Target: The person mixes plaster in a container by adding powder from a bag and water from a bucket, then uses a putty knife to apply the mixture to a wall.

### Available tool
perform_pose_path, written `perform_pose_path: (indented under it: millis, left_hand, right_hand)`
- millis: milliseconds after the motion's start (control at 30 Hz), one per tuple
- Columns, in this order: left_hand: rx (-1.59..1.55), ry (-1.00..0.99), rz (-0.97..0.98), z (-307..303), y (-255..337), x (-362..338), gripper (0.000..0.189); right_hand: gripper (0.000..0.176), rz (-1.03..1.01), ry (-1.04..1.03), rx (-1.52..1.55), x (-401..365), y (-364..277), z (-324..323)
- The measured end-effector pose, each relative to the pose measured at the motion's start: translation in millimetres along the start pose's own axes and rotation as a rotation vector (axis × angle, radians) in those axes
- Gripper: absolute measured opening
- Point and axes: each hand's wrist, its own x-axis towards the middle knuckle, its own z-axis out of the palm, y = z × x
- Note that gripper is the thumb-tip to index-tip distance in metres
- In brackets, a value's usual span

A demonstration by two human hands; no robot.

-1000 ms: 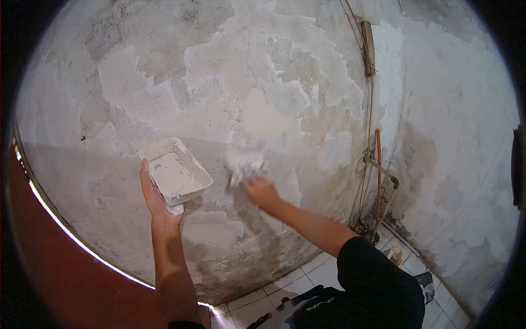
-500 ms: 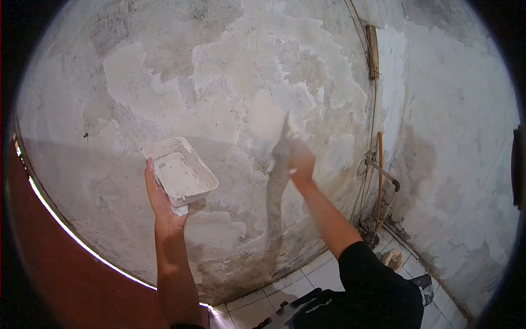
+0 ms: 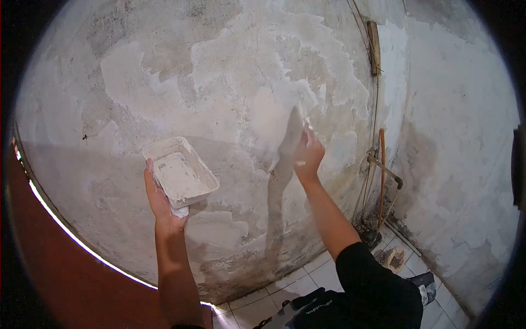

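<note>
My left hand [image 3: 160, 203] supports a rectangular pale tub [image 3: 204, 187] from below and along its left side, with the thumb up against the wall of the tub. White putty [image 3: 176, 171] coats the bottom and sides of it. My right hand [image 3: 309, 155] is raised close to the wall [image 3: 230, 131], its fingers closed round what looks like a putty knife [image 3: 306, 122]. Only a thin, putty-smeared part of that tool shows, almost edge-on. Left of this hand lies a smooth, pale patch of putty [image 3: 268, 112], and the arm's shadow falls beside it.
Pipes [image 3: 382, 181] and a wooden strip [image 3: 373, 48] run up near the corner at right. White tiles [image 3: 296, 289] cover the floor, where a crumpled beige object [image 3: 393, 259] lies. At lower left is a dark red surface [image 3: 71, 263] with a bright edge.
My right hand has moved right and slightly down, with the tool now at a different angle. The tub stays in my left hand at nearly the same spot.
</note>
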Motion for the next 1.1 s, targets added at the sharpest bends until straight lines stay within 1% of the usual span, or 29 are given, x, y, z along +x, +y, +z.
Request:
perform_pose_path:
  millis: [67, 133, 200, 233, 267, 300, 333, 400, 433, 500, 533, 567, 600, 633, 667, 733, 800, 833, 867, 900, 933, 967, 1000, 1067, 1100]
  left_hand:
    - [-0.013, -0.008, 0.000, 0, -1, -1, 0.055]
    - [-0.044, 0.002, 0.021, 2, -2, -2, 0.049]
    - [-0.037, -0.011, 0.031, 5, -1, -3, 0.049]
    - [-0.026, -0.024, 0.043, 6, -1, -4, 0.049]
    - [-0.027, -0.027, 0.039, 6, -2, -4, 0.049]
    - [-0.037, -0.012, 0.019, 5, -1, -4, 0.049]
    - [-0.045, 0.000, 0.004, 6, 1, -3, 0.049]
    - [-0.038, 0.002, 0.023, 9, 1, -3, 0.049]
    - [-0.033, 0.017, 0.030, 10, 1, -4, 0.049]
    - [-0.036, 0.012, 0.028, 11, 2, -5, 0.049]
    - [-0.042, 0.008, 0.024, 12, 1, -6, 0.049]
    - [-0.044, 0.009, 0.021, 10, 0, -5, 0.049]
    - [-0.043, 0.011, 0.020, 8, -1, -3, 0.050]
    - [-0.042, 0.013, 0.020, 6, -2, -2, 0.052]
    - [-0.044, 0.015, 0.017, 7, -2, -3, 0.052]
    - [-0.048, 0.031, 0.015, 8, -3, -5, 0.052]
    - [-0.054, 0.009, 0.031, 7, -3, -3, 0.051]
    - [-0.061, -0.012, 0.046, 7, -3, -3, 0.051]
    - [-0.064, -0.012, 0.045, 7, -3, -3, 0.051]
    - [-0.056, -0.011, 0.037, 7, -2, -5, 0.050]
    - [-0.045, -0.013, 0.031, 9, -1, -5, 0.050]
    - [-0.036, -0.018, 0.030, 9, -1, -5, 0.050]
    - [-0.043, -0.018, 0.022, 8, 0, -4, 0.048]
    - [-0.046, -0.022, 0.020, 9, 3, -2, 0.047]
    - [-0.051, -0.027, 0.019, 10, 3, -2, 0.047]
  right_hand:
    - [0.017, -0.070, 0.082, -0.024, 14, 0, 7]
    - [0.018, -0.165, -0.175, -0.226, -20, 6, 25]
    - [0.017, -0.360, -0.373, -0.115, -76, 4, 31]
    - [0.024, -0.507, -0.373, -0.132, -117, 20, 49]
    - [0.026, -0.604, -0.465, -0.085, -136, 0, 28]
    - [0.027, -0.727, -0.388, 0.058, -140, -18, 12]
    - [0.027, -0.725, -0.378, 0.058, -142, -28, 1]
    - [0.020, -0.614, -0.350, 0.138, -137, -35, -11]
    - [0.011, -0.498, -0.398, 0.144, -131, -23, -10]
    - [0.014, -0.268, -0.475, -0.058, -103, 3, -6]
    - [0.008, -0.279, -0.217, 0.023, -78, 9, -7]
    - [0.009, -0.255, -0.067, 0.055, -50, 12, -9]
    - [0.010, -0.159, -0.093, -0.070, -29, 22, -10]
    - [0.012, -0.085, -0.013, -0.080, -12, 28, -11]
    - [0.012, -0.086, -0.016, -0.083, -7, 32, -12]
    - [0.011, -0.206, 0.033, -0.035, -8, 49, -4]
    - [0.011, -0.362, -0.139, -0.096, -55, 61, 9]
    - [0.011, -0.451, -0.190, -0.145, -85, 52, 13]
    - [0.011, -0.485, -0.386, -0.194, -120, 52, 17]
    - [0.023, -0.580, -0.539, -0.031, -148, 49, 13]
    - [0.038, -0.642, -0.667, -0.002, -169, 34, 2]
    - [0.049, -0.756, -0.654, 0.050, -169, 7, -16]
    - [0.049, -0.752, -0.644, 0.054, -165, -3, -21]
    - [0.042, -0.548, -0.632, 0.103, -158, -12, -21]
    - [0.031, -0.476, -0.595, 0.076, -148, 4, -9]
